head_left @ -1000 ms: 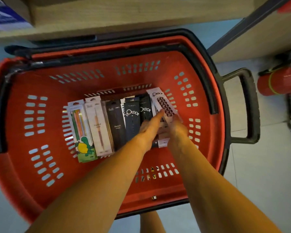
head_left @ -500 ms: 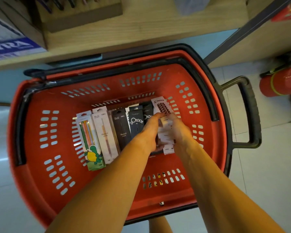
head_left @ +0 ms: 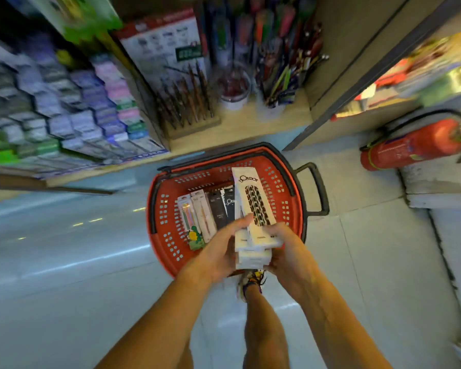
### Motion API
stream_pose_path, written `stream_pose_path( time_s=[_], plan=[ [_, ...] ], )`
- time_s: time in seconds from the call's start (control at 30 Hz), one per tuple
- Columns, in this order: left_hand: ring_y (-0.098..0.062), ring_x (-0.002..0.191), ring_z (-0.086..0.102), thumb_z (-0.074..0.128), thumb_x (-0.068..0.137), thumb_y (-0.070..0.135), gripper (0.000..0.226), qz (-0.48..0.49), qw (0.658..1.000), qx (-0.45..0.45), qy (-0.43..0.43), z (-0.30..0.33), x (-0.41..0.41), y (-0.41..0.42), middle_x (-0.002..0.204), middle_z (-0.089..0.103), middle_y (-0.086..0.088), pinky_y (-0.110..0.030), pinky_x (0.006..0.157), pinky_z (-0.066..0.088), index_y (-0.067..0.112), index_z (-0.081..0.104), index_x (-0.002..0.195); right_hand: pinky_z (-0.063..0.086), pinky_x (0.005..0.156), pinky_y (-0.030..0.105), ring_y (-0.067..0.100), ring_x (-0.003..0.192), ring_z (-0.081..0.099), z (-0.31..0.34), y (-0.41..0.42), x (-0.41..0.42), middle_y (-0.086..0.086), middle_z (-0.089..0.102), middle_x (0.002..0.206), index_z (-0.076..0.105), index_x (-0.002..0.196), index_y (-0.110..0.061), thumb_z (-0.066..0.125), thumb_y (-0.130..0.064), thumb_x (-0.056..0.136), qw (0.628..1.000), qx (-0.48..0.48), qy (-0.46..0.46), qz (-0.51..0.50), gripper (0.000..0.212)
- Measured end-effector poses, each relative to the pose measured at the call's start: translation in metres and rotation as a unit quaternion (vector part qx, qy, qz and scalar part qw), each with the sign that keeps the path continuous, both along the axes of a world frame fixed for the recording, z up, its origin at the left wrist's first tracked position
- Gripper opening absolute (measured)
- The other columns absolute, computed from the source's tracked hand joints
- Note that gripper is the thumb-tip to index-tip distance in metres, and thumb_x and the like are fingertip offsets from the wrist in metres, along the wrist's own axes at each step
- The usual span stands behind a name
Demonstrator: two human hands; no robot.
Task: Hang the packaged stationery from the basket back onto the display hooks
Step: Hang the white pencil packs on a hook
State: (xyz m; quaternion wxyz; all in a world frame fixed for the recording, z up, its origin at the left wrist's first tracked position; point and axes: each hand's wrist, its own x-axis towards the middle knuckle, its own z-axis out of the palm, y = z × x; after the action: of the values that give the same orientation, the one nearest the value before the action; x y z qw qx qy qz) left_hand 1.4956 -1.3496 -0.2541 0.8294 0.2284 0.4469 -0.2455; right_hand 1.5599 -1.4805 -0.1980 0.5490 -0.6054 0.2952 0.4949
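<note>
1. Both hands hold a stack of white packs [head_left: 253,235] above the near edge of the red basket [head_left: 165,235].
2. The left hand [head_left: 221,251] grips the stack's left side, thumb lying across the top pack.
3. The right hand [head_left: 285,251] curls round the stack's right side and near end.
4. The top pack points away from the person and shows a dark patterned strip under a printed logo.
5. More packs [head_left: 208,217] lie side by side in the basket: two black ones, a white one and one with a green turtle picture.
6. The basket stands on the pale floor [head_left: 77,262], its black handle [head_left: 317,190] on the right.
7. A wooden shelf [head_left: 250,123] with pens and brushes lies beyond it; a red fire extinguisher [head_left: 410,145] lies far right.
</note>
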Motion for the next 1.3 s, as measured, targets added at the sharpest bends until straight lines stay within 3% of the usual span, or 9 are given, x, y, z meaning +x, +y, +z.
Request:
stream_pose_path(
  time_s=[0.13,0.3,0.37,0.43,0.67,0.8,1.1,1.17,1.3],
  plan=[
    [-0.034,0.105,0.073,0.098,0.051,0.046,0.076,0.066,0.994,0.03,-0.077,0.156,-0.019,0.01,0.127,0.072,-0.021,-0.049,0.096,0.052,0.011,0.079,0.117,0.057,0.08,0.041,0.03,0.103,0.072,0.153,0.016,-0.011,0.013,0.076,0.115,0.064,0.128,-0.016,0.06,-0.022,0.084,0.995,0.068,-0.06,0.044,0.045],
    [-0.042,0.113,0.07,0.103,0.046,0.031,0.116,0.154,0.956,0.156,-0.195,0.329,-0.04,0.036,0.136,0.065,-0.026,-0.053,0.085,0.061,0.008,0.048,0.146,0.053,0.084,0.034,0.018,0.105,0.066,0.328,0.043,-0.02,0.004,0.072,0.113,0.073,0.108,-0.034,0.063,-0.031,0.078,0.956,0.104,-0.233,0.146,0.032],
    [-0.04,0.11,0.072,0.104,0.044,0.031,0.118,0.161,0.935,0.2,-0.244,0.389,-0.053,0.052,0.132,0.068,-0.024,-0.053,0.086,0.062,0.009,0.048,0.146,0.052,0.088,0.024,0.003,0.109,0.062,0.389,0.054,-0.027,-0.005,0.063,0.116,0.079,0.093,-0.042,0.075,-0.04,0.081,0.921,0.119,-0.331,0.167,0.013],
    [-0.042,0.108,0.072,0.104,0.046,0.033,0.116,0.162,0.912,0.241,-0.289,0.443,-0.062,0.069,0.13,0.068,-0.026,-0.053,0.086,0.062,0.007,0.051,0.146,0.053,0.073,0.014,-0.003,0.086,0.069,0.447,0.067,-0.033,-0.01,0.074,0.102,0.08,0.087,-0.031,0.076,-0.028,0.091,0.893,0.168,-0.379,0.177,0.006],
    [-0.048,0.123,0.063,0.095,0.064,0.046,0.098,0.204,0.808,0.39,-0.392,0.607,-0.095,0.142,0.139,0.063,-0.026,-0.065,0.101,0.052,0.013,0.054,0.146,0.059,0.074,0.026,0.011,0.095,0.074,0.59,0.143,-0.062,-0.008,0.078,0.104,0.074,0.113,-0.023,0.07,-0.031,0.091,0.79,0.303,-0.498,0.192,0.023],
    [-0.043,0.107,0.071,0.092,0.059,0.036,0.094,0.218,0.762,0.432,-0.43,0.667,-0.124,0.188,0.129,0.068,-0.027,-0.056,0.089,0.061,0.005,0.058,0.141,0.061,0.071,0.026,0.012,0.091,0.076,0.641,0.185,-0.083,-0.004,0.08,0.102,0.072,0.115,-0.02,0.067,-0.024,0.095,0.758,0.36,-0.51,0.191,0.021],
    [-0.055,0.121,0.06,0.075,0.067,0.02,0.074,0.282,0.691,0.505,-0.434,0.704,-0.178,0.267,0.135,0.066,-0.026,-0.077,0.101,0.043,0.012,0.059,0.139,0.057,0.094,0.053,0.025,0.099,0.075,0.672,0.269,-0.126,0.002,0.08,0.103,0.068,0.118,-0.015,0.076,-0.03,0.087,0.765,0.389,-0.471,0.203,0.036],
    [-0.053,0.122,0.061,0.076,0.067,0.019,0.074,0.286,0.682,0.508,-0.442,0.709,-0.188,0.282,0.136,0.065,-0.025,-0.076,0.102,0.044,0.014,0.058,0.139,0.057,0.094,0.051,0.025,0.1,0.075,0.673,0.287,-0.132,0.003,0.08,0.104,0.067,0.12,-0.015,0.084,-0.036,0.077,0.762,0.392,-0.474,0.204,0.051],
    [-0.051,0.119,0.064,0.082,0.062,0.02,0.084,0.305,0.669,0.519,-0.436,0.725,-0.211,0.315,0.134,0.067,-0.024,-0.073,0.099,0.049,0.013,0.054,0.142,0.058,0.088,0.046,0.027,0.094,0.076,0.69,0.321,-0.144,0.006,0.081,0.097,0.065,0.12,-0.01,0.074,-0.017,0.09,0.761,0.405,-0.463,0.207,0.032]
  ],
)
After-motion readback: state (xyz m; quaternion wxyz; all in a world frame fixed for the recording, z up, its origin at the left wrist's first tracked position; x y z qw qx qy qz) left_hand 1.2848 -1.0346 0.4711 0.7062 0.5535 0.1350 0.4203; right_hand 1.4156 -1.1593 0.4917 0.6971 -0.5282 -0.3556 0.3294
